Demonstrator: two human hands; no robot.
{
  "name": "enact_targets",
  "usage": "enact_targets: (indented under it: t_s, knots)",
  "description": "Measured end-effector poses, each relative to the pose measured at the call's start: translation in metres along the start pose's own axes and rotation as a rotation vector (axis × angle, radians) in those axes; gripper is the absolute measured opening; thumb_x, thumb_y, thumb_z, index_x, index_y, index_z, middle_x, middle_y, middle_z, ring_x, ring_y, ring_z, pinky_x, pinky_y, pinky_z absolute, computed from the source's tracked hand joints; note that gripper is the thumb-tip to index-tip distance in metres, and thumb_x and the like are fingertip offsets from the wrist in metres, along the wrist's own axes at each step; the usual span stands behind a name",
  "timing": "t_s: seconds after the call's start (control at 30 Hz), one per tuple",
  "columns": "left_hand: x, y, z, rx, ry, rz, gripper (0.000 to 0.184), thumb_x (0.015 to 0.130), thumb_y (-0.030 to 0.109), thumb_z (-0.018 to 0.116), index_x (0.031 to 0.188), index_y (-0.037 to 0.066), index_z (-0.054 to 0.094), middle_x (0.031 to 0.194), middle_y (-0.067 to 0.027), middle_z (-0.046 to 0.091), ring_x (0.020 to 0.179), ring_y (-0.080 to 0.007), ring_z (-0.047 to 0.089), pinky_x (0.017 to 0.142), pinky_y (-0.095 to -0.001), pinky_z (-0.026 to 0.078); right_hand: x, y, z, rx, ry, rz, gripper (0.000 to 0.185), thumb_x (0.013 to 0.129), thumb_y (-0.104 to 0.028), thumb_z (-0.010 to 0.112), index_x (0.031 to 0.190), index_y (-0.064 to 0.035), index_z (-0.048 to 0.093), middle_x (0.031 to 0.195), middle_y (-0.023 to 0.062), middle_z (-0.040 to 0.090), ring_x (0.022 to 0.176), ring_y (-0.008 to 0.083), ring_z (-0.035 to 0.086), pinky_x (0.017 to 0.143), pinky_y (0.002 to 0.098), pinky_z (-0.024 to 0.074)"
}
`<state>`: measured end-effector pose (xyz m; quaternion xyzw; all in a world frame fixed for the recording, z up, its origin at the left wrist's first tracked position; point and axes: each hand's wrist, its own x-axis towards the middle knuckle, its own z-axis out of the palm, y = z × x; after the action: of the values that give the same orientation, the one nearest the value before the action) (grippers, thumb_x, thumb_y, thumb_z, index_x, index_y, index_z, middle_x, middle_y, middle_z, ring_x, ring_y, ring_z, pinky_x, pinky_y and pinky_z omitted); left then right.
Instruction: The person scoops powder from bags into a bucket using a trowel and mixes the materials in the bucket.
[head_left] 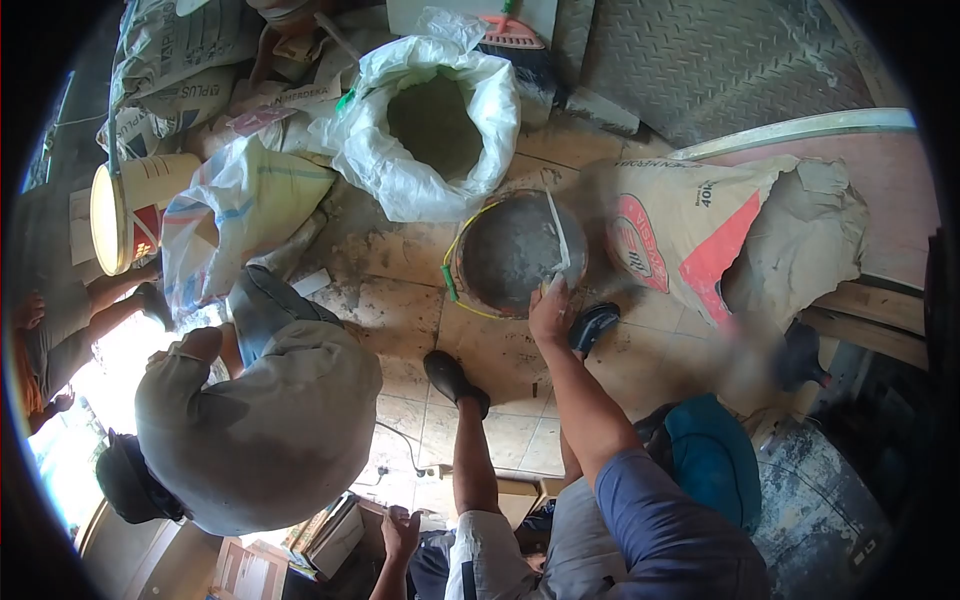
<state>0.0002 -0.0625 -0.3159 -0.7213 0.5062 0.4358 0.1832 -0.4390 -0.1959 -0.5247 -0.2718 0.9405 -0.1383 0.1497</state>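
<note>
Head view: grips a long pale tool (pixel 559 235) in closed right hand (pixel 548 313), pointing toward twelve o'clock across grey material (pixel 505 255) in a round bucket (pixel 462 276), just beyond the grip at eleven o'clock; curls left hand (pixel 400 533) at seven o'clock, impossible to tell whether holding anything
</note>
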Motion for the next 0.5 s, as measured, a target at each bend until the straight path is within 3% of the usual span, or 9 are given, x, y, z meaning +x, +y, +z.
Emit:
enact_targets:
  t_s: [0.03, 0.1, 0.3, 0.4, 0.5]
  knots:
    - [0.001, -0.001, 0.001, 0.02, -0.007, -0.009, 0.032, 0.073, 0.023, 0.072, 0.087, 0.0, 0.053, 0.078, -0.0171, 0.062, 0.074, -0.032, 0.063, 0.068, -0.0404, 0.05, 0.002, 0.001, -0.002, -0.001, 0.005, 0.001, 0.04, 0.084, -0.017, 0.057, 0.118, 0.0006, 0.043, 0.104, 0.021, 0.056, 0.093, 0.0395, 0.059, 0.077, 0.045, 0.0491]
    - [-0.001, -0.002, 0.002, 0.041, -0.012, -0.011, 0.033, 0.073, 0.023, 0.072, 0.087, 0.001, 0.053, 0.078, -0.0171, 0.062, 0.075, -0.0323, 0.063, 0.068, -0.0403, 0.05, 0.007, 0.002, -0.007, -0.075, -0.276, 0.115, 0.041, 0.084, -0.017, 0.057, 0.118, 0.0001, 0.043, 0.108, 0.0203, 0.056, 0.094, 0.0385, 0.059, 0.078, 0.0453, 0.049]
    - [-0.001, 0.011, 0.003, 0.067, 0.028, 0.102, 0.031, 0.074, 0.021, 0.072, 0.088, 0.001, 0.052, 0.079, -0.0161, 0.062, 0.072, -0.0311, 0.063, 0.066, -0.0402, 0.05, 0.013, 0.009, -0.022, 0.022, -0.286, 0.077, 0.043, 0.084, -0.018, 0.058, 0.12, -0.0006, 0.042, 0.107, 0.0231, 0.057, 0.097, 0.0399, 0.058, 0.079, 0.0461, 0.0479]
    - [-0.004, 0.031, -0.002, 0.064, 0.043, 0.145, 0.03, 0.074, 0.018, 0.072, 0.088, 0.001, 0.052, 0.078, -0.0153, 0.06, 0.067, -0.0284, 0.063, 0.06, -0.0388, 0.049, 0.008, 0.003, -0.099, 0.182, -0.24, -0.03, 0.042, 0.084, -0.019, 0.058, 0.119, -0.0005, 0.043, 0.105, 0.0253, 0.058, 0.097, 0.0424, 0.056, 0.08, 0.0461, 0.0468]
    - [0.005, 0.053, 0.0, 0.084, 0.026, 0.276, 0.03, 0.074, 0.018, 0.07, 0.089, 0.002, 0.049, 0.079, -0.0153, 0.059, 0.068, -0.0274, 0.062, 0.06, -0.0359, 0.051, -0.004, 0.007, -0.23, 0.258, -0.246, -0.018, 0.041, 0.082, -0.017, 0.061, 0.116, 0.001, 0.046, 0.102, 0.0272, 0.057, 0.092, 0.0446, 0.056, 0.079, 0.047, 0.0456]
